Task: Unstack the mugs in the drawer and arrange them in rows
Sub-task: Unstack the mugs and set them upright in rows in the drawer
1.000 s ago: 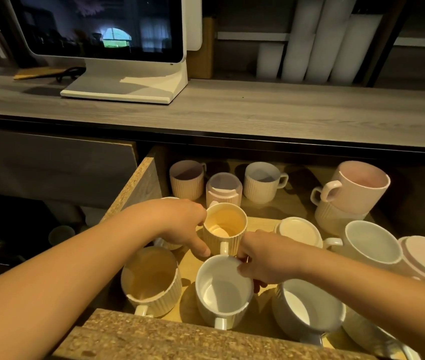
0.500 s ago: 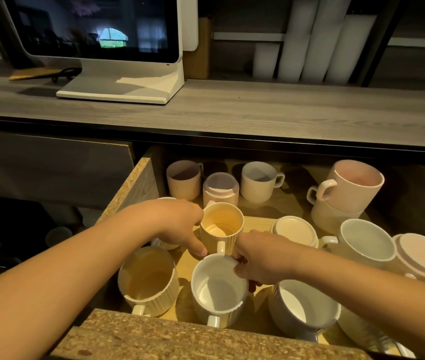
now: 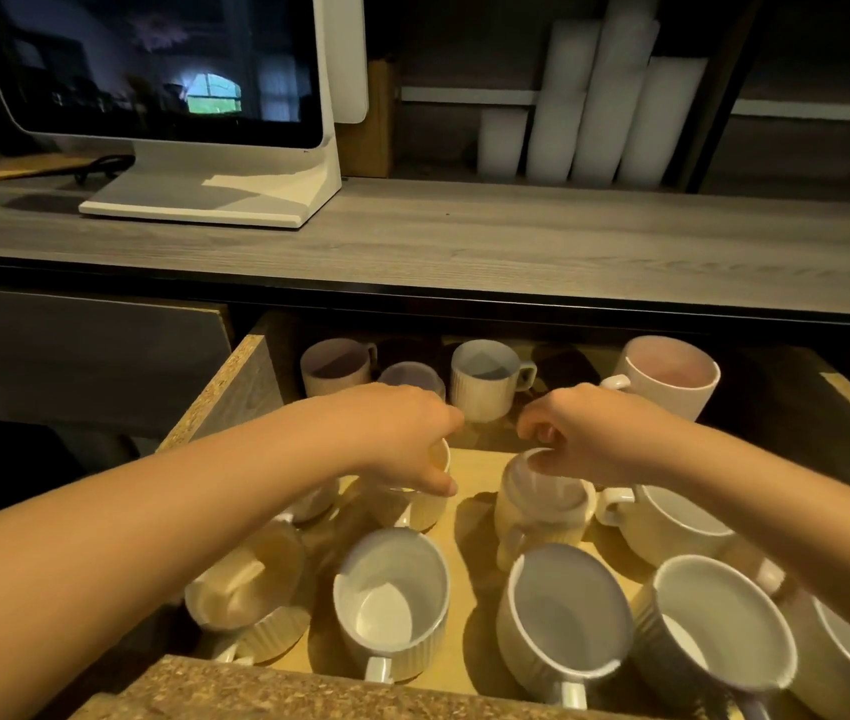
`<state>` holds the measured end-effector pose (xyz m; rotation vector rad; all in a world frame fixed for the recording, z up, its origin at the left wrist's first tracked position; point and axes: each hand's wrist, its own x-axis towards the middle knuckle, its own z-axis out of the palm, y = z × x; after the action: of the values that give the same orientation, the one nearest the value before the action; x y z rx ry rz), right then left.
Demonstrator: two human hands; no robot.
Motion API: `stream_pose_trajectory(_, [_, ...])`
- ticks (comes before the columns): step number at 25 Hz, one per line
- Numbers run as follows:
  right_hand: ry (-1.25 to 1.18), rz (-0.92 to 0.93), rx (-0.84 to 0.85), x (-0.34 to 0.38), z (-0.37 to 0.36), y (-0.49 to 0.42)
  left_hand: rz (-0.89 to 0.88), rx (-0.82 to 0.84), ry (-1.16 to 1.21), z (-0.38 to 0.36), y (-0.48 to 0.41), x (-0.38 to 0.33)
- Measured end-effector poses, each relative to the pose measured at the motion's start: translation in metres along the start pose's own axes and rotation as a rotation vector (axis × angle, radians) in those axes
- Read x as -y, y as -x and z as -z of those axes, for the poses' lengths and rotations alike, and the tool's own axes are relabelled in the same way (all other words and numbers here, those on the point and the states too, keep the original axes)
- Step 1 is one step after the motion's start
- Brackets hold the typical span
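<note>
The open wooden drawer (image 3: 228,392) holds several ribbed mugs. My left hand (image 3: 402,439) reaches over a cream mug (image 3: 425,509) in the middle row, thumb on its side and fingers over its rim. To the right, my right hand (image 3: 594,433) grips the upturned base of an upside-down mug (image 3: 542,511). Upright mugs line the front: a cream one (image 3: 246,589), a white one (image 3: 391,600) and a grey-white one (image 3: 563,615). At the back right, a pink mug (image 3: 672,379) sits stacked on another that my right hand hides.
Back row: a pinkish mug (image 3: 334,366), an upside-down mug (image 3: 412,374), a white mug (image 3: 485,379). More mugs (image 3: 714,631) crowd the right side. The drawer front edge (image 3: 308,688) is close below. Above, a counter (image 3: 464,241) carries a monitor (image 3: 215,200).
My right hand let go of the front white mug's rim and moved back and right onto the upside-down mug. My left hand shifted over the cream mug. The view moved closer.
</note>
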<state>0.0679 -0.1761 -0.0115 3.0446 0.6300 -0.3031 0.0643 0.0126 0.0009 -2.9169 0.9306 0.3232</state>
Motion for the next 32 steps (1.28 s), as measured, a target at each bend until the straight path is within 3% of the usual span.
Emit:
stream_pose_trajectory(7, [-0.048, -0.087, 0.173, -0.007, -0.025, 0.004, 0.019, 0.106, 0.098, -0.018, -0.038, -0.017])
stream_pose_trajectory(19, [-0.101, -0.17, -0.078, -0.002, -0.035, -0.002, 0.003, 0.05, 0.228, -0.029, -0.026, 0.0])
stream_pose_trajectory(24, [-0.486, -0.049, -0.254, -0.018, 0.001, 0.013, 0.011, -0.058, 0.764, -0.019, -0.025, 0.021])
stream_pose_trajectory(28, [-0.899, 0.106, -0.347, -0.028, 0.016, 0.022, -0.016, -0.148, 1.014, -0.014, -0.022, 0.022])
stream_pose_trajectory(32, [-1.055, 0.175, -0.317, -0.032, 0.016, 0.024, -0.079, -0.225, 1.195, -0.014, -0.019, 0.017])
